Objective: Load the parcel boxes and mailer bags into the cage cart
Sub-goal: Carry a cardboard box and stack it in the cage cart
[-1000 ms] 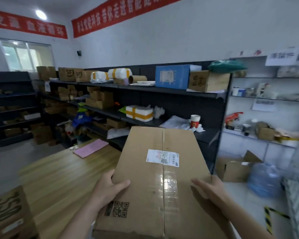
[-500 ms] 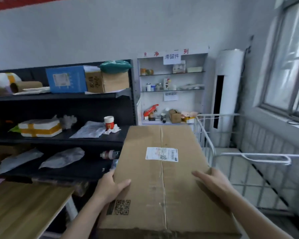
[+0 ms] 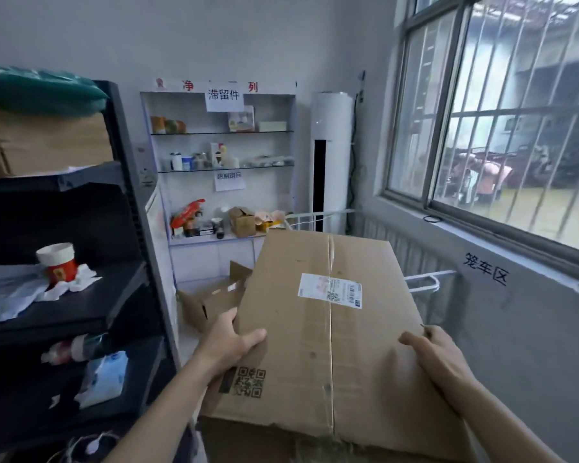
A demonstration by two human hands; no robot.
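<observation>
The parcel box [image 3: 318, 329] is held aloft, near and central, just short of the white cage cart [image 3: 428, 275] at far right. It is clasped by the left grip [image 3: 228, 342] round its left edge and the right grip [image 3: 432, 352] round its right. Stiff, bulky cardboard, likely weighty, so the two-sided hold is judged soundest. Brown, creased and tape-seamed, with a white label on top.

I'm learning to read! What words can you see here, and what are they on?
"滞留件": paper sign on the white shelf.
"笼车区": wall under the window.
"净", "列": red characters beside that sign.
Too small or blurred: shipping label on the box, lower paper note.
</observation>
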